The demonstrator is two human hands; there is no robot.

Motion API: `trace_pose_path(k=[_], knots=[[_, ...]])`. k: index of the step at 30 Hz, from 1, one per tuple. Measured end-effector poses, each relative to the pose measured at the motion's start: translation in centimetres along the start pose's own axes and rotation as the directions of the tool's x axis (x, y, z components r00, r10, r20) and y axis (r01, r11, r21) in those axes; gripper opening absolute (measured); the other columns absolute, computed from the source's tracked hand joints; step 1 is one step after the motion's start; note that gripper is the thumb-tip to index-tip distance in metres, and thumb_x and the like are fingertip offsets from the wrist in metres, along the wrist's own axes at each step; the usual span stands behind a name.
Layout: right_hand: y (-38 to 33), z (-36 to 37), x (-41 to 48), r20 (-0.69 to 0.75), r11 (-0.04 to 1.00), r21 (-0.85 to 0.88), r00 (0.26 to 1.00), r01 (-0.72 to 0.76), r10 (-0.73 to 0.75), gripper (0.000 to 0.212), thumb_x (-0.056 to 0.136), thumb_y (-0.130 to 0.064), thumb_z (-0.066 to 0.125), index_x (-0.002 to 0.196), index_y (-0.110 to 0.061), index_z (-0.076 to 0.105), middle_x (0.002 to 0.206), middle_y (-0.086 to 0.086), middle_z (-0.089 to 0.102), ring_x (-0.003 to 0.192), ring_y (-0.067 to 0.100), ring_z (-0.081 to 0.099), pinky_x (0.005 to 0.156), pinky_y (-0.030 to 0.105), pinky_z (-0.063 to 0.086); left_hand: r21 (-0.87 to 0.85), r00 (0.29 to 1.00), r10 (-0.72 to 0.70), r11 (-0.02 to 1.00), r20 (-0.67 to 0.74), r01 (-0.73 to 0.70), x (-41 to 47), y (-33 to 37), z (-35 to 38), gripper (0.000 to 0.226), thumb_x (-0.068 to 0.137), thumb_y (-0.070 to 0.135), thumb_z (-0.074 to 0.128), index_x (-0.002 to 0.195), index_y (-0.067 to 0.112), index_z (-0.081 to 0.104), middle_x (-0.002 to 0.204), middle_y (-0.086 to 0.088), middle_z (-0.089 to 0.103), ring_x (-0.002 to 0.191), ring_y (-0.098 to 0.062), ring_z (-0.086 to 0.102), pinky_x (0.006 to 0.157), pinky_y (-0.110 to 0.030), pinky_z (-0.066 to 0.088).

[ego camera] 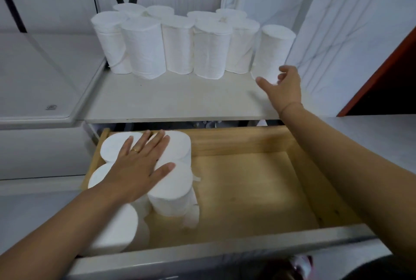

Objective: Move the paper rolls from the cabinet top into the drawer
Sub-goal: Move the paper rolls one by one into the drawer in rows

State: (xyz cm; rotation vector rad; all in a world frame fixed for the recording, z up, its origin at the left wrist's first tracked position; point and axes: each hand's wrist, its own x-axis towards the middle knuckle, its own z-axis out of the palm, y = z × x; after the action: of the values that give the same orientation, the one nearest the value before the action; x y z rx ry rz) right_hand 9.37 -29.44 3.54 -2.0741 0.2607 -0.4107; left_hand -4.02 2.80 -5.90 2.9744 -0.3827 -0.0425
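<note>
Rolls already stowed (pixel 144 180) sit upright at the drawer's (pixel 258 189) nine o'clock side, packed against its left wall, and the left hand (pixel 137 171) lies flat across their tops, fingers (pixel 157 142) spread and gripping nothing. At twelve o'clock, on the cabinet top (pixel 175 99), the remaining paper rolls (pixel 171 41) stand on end in a tight cluster. One single roll (pixel 273 52) stands a little apart at the cluster's three o'clock end, near the wall. The right hand (pixel 284 87) is at its base with fingers open and curved, thumb toward nine o'clock, about to wrap it; no firm hold shows yet.

To do this step well, I would close around the roll's middle rather than its base, squeezing lightly since soft paper dents, and lift straight up so the neighbouring roll is not knocked over. The bare wooden floor at the drawer's three o'clock side seems the place for it, set upright beside the stowed group while the left hand steadies them.
</note>
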Motion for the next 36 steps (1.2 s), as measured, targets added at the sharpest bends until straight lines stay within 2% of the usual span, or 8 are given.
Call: trace_pose_path(k=[3, 7, 16, 21, 28, 31, 34, 36], knots=[[0.6, 1.0, 3.6, -0.102, 0.999, 0.031, 0.994, -0.026, 0.029, 0.091, 0.073, -0.043, 0.076, 0.143, -0.013, 0.026, 0.147, 0.008, 0.033, 0.136, 0.025, 0.034, 0.113, 0.040, 0.031, 0.027, 1.000, 0.004, 1.000, -0.009, -0.004, 0.3, 0.6, 0.1, 0.082, 0.076, 0.075, -0.008, 0.147, 0.034, -0.008, 0.151, 0.019, -0.019, 0.140, -0.006, -0.020, 0.115, -0.038, -0.010], [0.4, 2.8, 7.0, -0.180, 0.994, 0.093, 0.981, -0.060, 0.076, 0.104, 0.071, -0.042, 0.078, 0.148, -0.010, 0.015, 0.154, 0.009, 0.024, 0.142, 0.029, 0.024, 0.114, 0.040, 0.024, 0.032, 1.000, 0.011, 0.999, -0.024, -0.010, 0.4, 0.7, 0.2, 0.078, 0.078, 0.074, -0.010, 0.145, 0.034, -0.012, 0.152, 0.018, -0.019, 0.140, -0.006, -0.022, 0.116, -0.037, -0.010], [0.6, 4.9, 10.9, -0.243, 0.995, 0.076, 0.967, -0.062, 0.079, 0.101, 0.067, -0.042, 0.077, 0.144, -0.012, 0.018, 0.145, 0.008, 0.037, 0.131, 0.030, 0.040, 0.108, 0.042, 0.035, 0.024, 0.999, 0.015, 1.000, -0.043, -0.014, 0.2, 0.8, 0.0, 0.073, 0.083, 0.072, -0.006, 0.146, 0.035, -0.012, 0.152, 0.018, -0.019, 0.139, -0.003, -0.023, 0.116, -0.036, -0.011], [0.5, 4.9, 10.0, -0.226, 0.999, 0.026, 0.974, -0.020, 0.025, 0.082, 0.066, -0.040, 0.074, 0.129, -0.010, 0.032, 0.128, 0.007, 0.049, 0.106, 0.024, 0.053, 0.086, 0.033, 0.045, 0.023, 0.999, 0.013, 1.000, -0.040, -0.012, 0.2, 0.8, 0.0, 0.072, 0.082, 0.073, -0.008, 0.144, 0.037, -0.015, 0.151, 0.020, -0.022, 0.138, -0.002, -0.025, 0.115, -0.035, -0.013], [0.4, 2.2, 2.2, -0.018, 0.995, 0.076, 0.998, 0.064, -0.063, 0.080, 0.068, -0.034, 0.077, 0.129, -0.011, 0.031, 0.112, -0.002, 0.048, 0.102, 0.017, 0.050, 0.081, 0.029, 0.043, 0.028, 1.000, 0.008, 1.000, -0.021, -0.007, 0.2, 1.1, -0.4, 0.075, 0.078, 0.073, -0.013, 0.143, 0.036, -0.019, 0.151, 0.019, -0.024, 0.138, -0.004, -0.027, 0.116, -0.037, -0.012], [-0.4, -0.3, -2.0, 0.224, 0.969, 0.231, 0.965, 0.084, -0.137, 0.081, 0.066, -0.019, 0.081, 0.133, -0.014, 0.037, 0.123, 0.001, 0.056, 0.112, 0.018, 0.056, 0.088, 0.033, 0.051, 0.006, 1.000, 0.004, 1.000, -0.015, -0.004, 0.1, 1.1, -0.5, 0.079, 0.077, 0.073, -0.011, 0.145, 0.034, -0.013, 0.151, 0.019, -0.022, 0.139, -0.004, -0.025, 0.116, -0.037, -0.012], [0.0, -3.0, -5.7, 0.606, 0.905, 0.425, 0.742, 0.004, -0.288, 0.077, 0.063, -0.007, 0.080, 0.132, -0.019, 0.048, 0.123, 0.003, 0.064, 0.113, 0.018, 0.062, 0.082, 0.029, 0.055, 0.028, 1.000, 0.001, 1.000, -0.005, -0.001, 0.2, 1.1, -0.4, 0.080, 0.076, 0.073, -0.012, 0.146, 0.034, -0.014, 0.151, 0.018, -0.022, 0.139, -0.005, -0.025, 0.116, -0.037, -0.012], [1.3, -3.7, -7.8, 0.775, 0.926, 0.372, 0.573, -0.072, -0.267, 0.073, 0.059, -0.011, 0.082, 0.125, -0.025, 0.056, 0.122, 0.000, 0.066, 0.114, 0.016, 0.062, 0.085, 0.025, 0.053, 0.026, 1.000, 0.002, 1.000, -0.001, -0.002, 0.2, 1.1, -0.4, 0.081, 0.076, 0.073, -0.012, 0.147, 0.033, -0.012, 0.152, 0.017, -0.021, 0.140, -0.005, -0.023, 0.116, -0.038, -0.011]])
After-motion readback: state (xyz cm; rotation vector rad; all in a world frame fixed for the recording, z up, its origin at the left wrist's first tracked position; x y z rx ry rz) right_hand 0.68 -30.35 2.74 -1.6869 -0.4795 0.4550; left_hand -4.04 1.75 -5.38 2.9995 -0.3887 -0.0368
